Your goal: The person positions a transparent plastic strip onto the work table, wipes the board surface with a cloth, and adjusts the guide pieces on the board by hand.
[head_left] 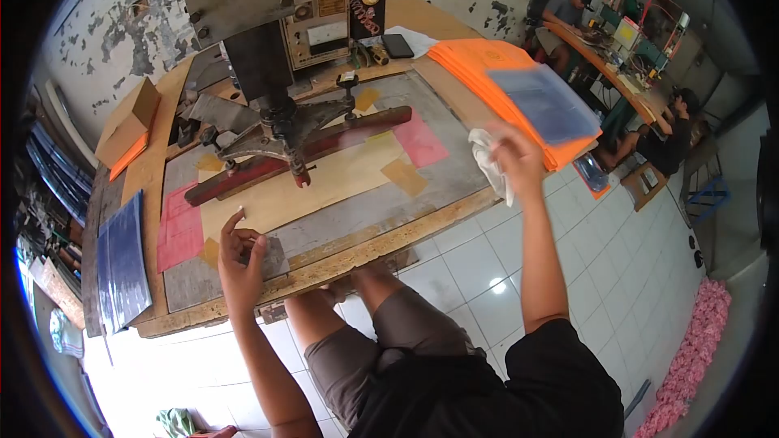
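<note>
My left hand [241, 264] is raised over the near left edge of the workbench, fingers loosely bent and apart, with a small white spot at one fingertip. Beside it is a small grey plate [276, 258]. Blurred by motion, my right hand [519, 158] is over the right edge of the bench, against a crumpled white cloth [485, 164]; whether it grips the cloth cannot be made out. Between the hands, a press with a long red-edged bar [341, 139] stands above a cream sheet [300, 203], flanked by pink sheets [180, 227] and tan tape pieces [404, 178].
Orange sheets [462, 57] are stacked at the right, with clear bluish plastic covers [544, 101] on top. More bluish plastic sheets [122, 264] lie at the left edge, near a cardboard box [130, 122]. A phone [398, 46] rests behind. Two people sit at another bench [604, 69].
</note>
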A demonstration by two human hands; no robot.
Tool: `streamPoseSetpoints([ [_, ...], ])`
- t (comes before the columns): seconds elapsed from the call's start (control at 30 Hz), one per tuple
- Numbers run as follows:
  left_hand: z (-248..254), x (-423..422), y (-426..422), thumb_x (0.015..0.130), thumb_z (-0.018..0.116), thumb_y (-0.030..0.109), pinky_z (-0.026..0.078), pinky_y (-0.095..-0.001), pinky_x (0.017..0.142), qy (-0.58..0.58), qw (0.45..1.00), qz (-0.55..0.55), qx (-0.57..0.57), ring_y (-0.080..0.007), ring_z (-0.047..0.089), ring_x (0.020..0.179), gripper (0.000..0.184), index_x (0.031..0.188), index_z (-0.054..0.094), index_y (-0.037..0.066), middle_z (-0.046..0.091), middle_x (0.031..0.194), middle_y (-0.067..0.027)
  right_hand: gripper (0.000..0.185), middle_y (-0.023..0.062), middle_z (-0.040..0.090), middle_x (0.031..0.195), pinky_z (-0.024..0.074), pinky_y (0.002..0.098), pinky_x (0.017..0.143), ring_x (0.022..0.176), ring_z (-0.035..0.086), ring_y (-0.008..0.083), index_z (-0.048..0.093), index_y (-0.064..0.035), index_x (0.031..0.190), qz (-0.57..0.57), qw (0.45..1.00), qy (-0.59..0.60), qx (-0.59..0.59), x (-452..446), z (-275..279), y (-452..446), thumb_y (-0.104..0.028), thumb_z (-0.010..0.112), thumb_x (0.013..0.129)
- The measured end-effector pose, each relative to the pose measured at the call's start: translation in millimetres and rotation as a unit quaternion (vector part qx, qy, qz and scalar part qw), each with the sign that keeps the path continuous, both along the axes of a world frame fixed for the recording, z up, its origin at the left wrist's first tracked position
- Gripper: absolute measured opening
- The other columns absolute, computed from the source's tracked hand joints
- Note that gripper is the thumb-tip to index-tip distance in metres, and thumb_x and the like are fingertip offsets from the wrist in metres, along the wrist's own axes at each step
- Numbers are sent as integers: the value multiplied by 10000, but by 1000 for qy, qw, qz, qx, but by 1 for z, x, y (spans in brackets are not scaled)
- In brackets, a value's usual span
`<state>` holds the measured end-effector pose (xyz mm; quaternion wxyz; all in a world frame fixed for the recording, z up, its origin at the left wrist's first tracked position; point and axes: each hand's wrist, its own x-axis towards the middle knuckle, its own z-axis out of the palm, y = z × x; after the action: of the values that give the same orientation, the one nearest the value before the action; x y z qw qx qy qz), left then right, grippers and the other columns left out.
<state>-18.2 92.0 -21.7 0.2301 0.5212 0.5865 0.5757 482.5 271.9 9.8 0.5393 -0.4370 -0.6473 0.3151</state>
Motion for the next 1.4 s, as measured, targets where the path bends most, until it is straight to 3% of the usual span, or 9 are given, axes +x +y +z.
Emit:
streamPoseSetpoints([
  [0.07,0,2,0,1023,709,72,516,-267,825,10,1000,7,0,-99,632,901,564,1557,529,64,675,1006,-31,356,-10,760,956,443,218,563,754,673,44,758,-95,1363,-128,991,35,13,53,25,16,-71,691,1013],
  [0.23,2,3,0,1034,697,93,507,-269,822,24,1000,16,-11,-95,624,892,549,1557,533,66,683,998,-26,399,70,757,1292,513,240,622,866,745,115,696,-45,1431,-292,945,117,90,185,32,81,-12,654,1036],
  [0.53,1,4,-1,1033,689,65,513,-270,823,8,1000,17,-4,-99,627,887,545,1555,532,67,684,1001,-41,674,162,465,1675,632,347,889,1159,761,302,409,13,1658,-334,928,162,-6,318,-21,168,133,531,1006],
  [0.83,-3,0,1,1059,684,94,533,-270,801,30,999,14,-1,-100,625,855,536,1566,513,57,662,1005,-38,794,208,352,1748,648,330,811,1176,767,341,339,39,1682,-325,941,76,47,321,11,174,241,478,927],
  [0.93,-2,2,1,1037,688,72,527,-273,817,20,1000,17,-3,-104,627,879,542,1557,532,63,673,1009,-43,809,236,301,1767,618,426,970,1358,662,419,313,-61,1719,-340,940,-4,33,352,-2,195,108,599,982],
  [1.03,2,4,0,1026,690,63,522,-275,826,14,1000,22,-11,-106,626,895,547,1553,543,68,677,1010,-44,943,327,152,1783,447,538,1204,1597,370,459,292,-169,1740,-457,829,-319,-52,337,-9,189,-188,817,957],
  [1.07,2,4,0,1025,690,65,522,-276,827,14,1000,23,-14,-107,626,897,547,1553,544,68,676,1010,-43,1016,374,25,1776,258,589,1304,1660,194,463,215,-243,1763,-478,793,-336,-172,291,20,153,-357,818,953],
  [1.17,1,3,0,1028,691,72,522,-279,828,16,1000,18,-9,-107,626,902,537,1546,551,67,673,1008,-42,884,342,109,1783,258,601,1299,1635,256,477,333,-208,1727,-563,728,-381,-87,261,3,147,-434,757,985],
  [1.4,-6,-2,1,1061,701,135,539,-281,799,42,999,9,-8,-104,636,843,480,1517,572,57,663,984,-33,493,166,575,1540,348,571,1220,1446,500,383,678,-184,1461,-366,812,-455,-1,164,-16,110,-449,640,1047],
])
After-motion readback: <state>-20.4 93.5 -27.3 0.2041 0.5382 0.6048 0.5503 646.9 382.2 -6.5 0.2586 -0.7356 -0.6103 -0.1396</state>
